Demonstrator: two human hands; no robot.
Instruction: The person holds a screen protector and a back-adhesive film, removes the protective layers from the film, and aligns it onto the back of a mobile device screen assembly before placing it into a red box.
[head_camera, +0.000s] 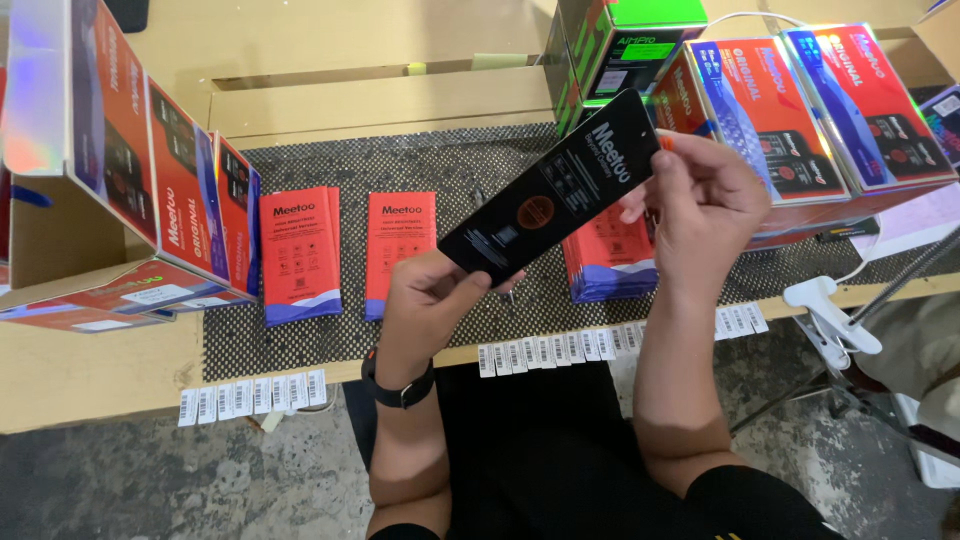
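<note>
The pack (548, 190) was black with white print and an orange-red disc. Two flat packs (300, 254) on the mat (450, 165) were red with a blue-and-white wave at the foot. The mat was black, finely speckled white. The boxes (815, 110) shone red and blue with a rainbow sheen. One box (625, 45) was green and black. The label strips (252, 394) were white with black bars. The wristband (398, 390) was black.

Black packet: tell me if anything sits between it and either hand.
Nothing visible does. The left hand grips the black packet at its lower end and the right hand pinches its upper end, both touching it directly. It is held in the air above the mesh mat, clear of the red packets.
</note>
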